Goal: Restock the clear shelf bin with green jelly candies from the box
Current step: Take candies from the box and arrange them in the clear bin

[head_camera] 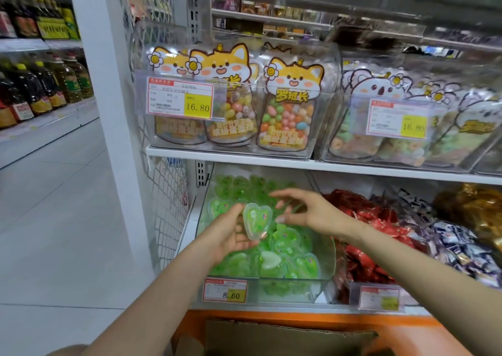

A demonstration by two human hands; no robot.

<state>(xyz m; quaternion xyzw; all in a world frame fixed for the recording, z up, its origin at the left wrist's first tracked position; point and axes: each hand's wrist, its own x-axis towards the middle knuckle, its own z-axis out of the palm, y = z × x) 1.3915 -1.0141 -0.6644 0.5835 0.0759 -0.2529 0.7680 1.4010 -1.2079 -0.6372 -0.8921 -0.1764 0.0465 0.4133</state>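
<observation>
Amber and dark oil bottles [40, 89] are standing on shelves at the far left, across a pale tiled aisle. Right of a white post, a wire mesh panel [168, 209] is closing off the end of the candy shelving. Beside it, on the lower shelf, the clear shelf bin [330, 258] is sitting tilted forward, with a red-and-yellow price tag [225, 290] reading 8.60 fixed to its front.

The left hand [231, 233] is reaching in from the lower left and hanging over the bin's left half. It is holding one heart-shaped green jelly candy [256, 221] upright between thumb and curled fingers, above the heap. The right hand [307, 211] is coming in from the right, just beside that candy. Its fingers are spread and relaxed, grasping nothing, and whether its thumb is touching the candy cannot be told.

Below both hands, the heap of green jelly candies [296, 266] is lying loose in the bin, filling it from back wall to front. The cardboard box [288, 339] is showing at the bottom edge, under the shelf and between the forearms; its contents are hidden.

Further right, red-wrapped sweets [364, 217] are filling the neighbouring bin. On the shelf above, bags of coloured jelly beans [285, 111] are standing in another clear bin.
</observation>
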